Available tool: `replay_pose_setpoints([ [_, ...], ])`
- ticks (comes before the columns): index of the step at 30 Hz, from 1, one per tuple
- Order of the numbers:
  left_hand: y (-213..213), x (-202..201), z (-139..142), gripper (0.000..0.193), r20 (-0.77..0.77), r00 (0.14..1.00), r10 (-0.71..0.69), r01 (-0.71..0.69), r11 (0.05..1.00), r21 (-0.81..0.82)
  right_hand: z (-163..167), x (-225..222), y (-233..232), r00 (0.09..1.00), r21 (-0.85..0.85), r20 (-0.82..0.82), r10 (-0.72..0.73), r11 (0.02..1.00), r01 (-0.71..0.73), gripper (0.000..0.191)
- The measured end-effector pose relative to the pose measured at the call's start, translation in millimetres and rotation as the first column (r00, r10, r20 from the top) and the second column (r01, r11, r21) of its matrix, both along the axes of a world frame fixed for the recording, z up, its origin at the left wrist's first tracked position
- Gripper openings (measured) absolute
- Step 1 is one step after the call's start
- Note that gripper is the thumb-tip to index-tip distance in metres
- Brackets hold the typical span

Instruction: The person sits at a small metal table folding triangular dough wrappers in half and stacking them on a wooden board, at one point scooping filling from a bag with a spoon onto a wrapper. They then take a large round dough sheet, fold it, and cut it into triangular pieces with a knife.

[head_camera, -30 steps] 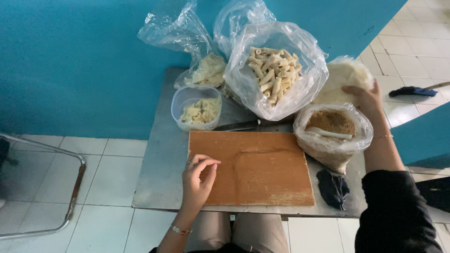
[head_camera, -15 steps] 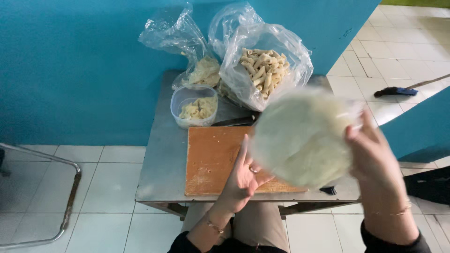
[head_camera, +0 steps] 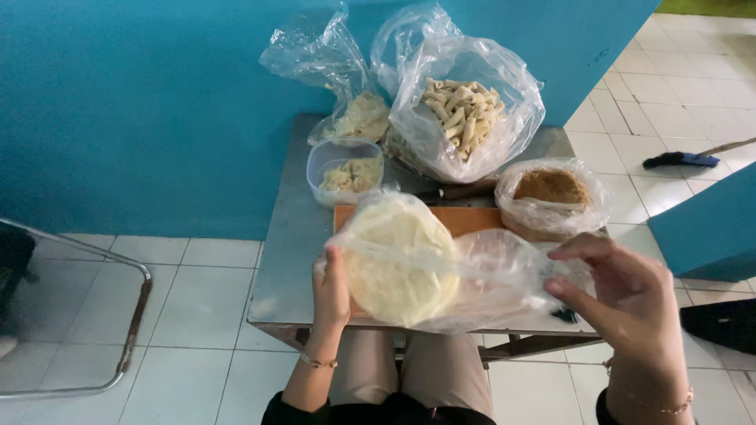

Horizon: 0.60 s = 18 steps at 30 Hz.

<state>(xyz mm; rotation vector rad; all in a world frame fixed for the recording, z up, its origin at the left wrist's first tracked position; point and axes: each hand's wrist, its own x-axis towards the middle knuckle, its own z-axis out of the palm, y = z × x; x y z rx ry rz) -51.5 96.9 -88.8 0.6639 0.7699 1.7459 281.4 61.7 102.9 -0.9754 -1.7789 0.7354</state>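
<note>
A clear plastic bag [head_camera: 488,275] with a stack of round pale flat wrappers [head_camera: 398,260] hangs above the orange cutting board [head_camera: 472,219]. My left hand [head_camera: 331,287] grips the bag at its left side, under the wrappers. My right hand [head_camera: 622,295] pinches the open right end of the bag with thumb and fingers. The board lies on a small metal table [head_camera: 287,260], mostly hidden behind the bag.
At the table's back stand a big bag of pale rolled sticks [head_camera: 461,110], a smaller bag of pale pieces [head_camera: 358,118], a clear tub of filling [head_camera: 346,169] and a bag of brown crumbs [head_camera: 551,193]. A metal chair frame [head_camera: 118,315] is at left, a broom [head_camera: 681,160] at right.
The bag of wrappers has come down and to the left over the board. My left hand moved from the board to grip the bag; my right hand shifted to its open end.
</note>
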Motion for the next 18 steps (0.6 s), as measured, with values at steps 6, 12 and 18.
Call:
replay_pose_setpoints([
  [6, 8.7, -2.2, -10.0, 0.072, 0.089, 0.99, -0.109, 0.116, 0.99, -0.081, -96.0, 21.4, 8.7, 0.803, -0.342, -0.589, -0.092, 0.929, -0.144, 0.023],
  [12, 22.0, -23.2, -21.1, 0.063, 0.608, 0.745, -0.276, 0.2, 0.961, 0.191, -137.1, 39.5, -9.7, 0.673, -0.157, -0.733, 0.101, 0.937, -0.312, 0.014],
  [18, 15.6, -25.6, 18.6, 0.046, -0.092, 0.995, -0.033, 0.039, 0.997, 0.068, -121.9, -28.8, -32.5, 0.933, -0.234, 0.357, -0.054, 0.961, 0.146, 0.046],
])
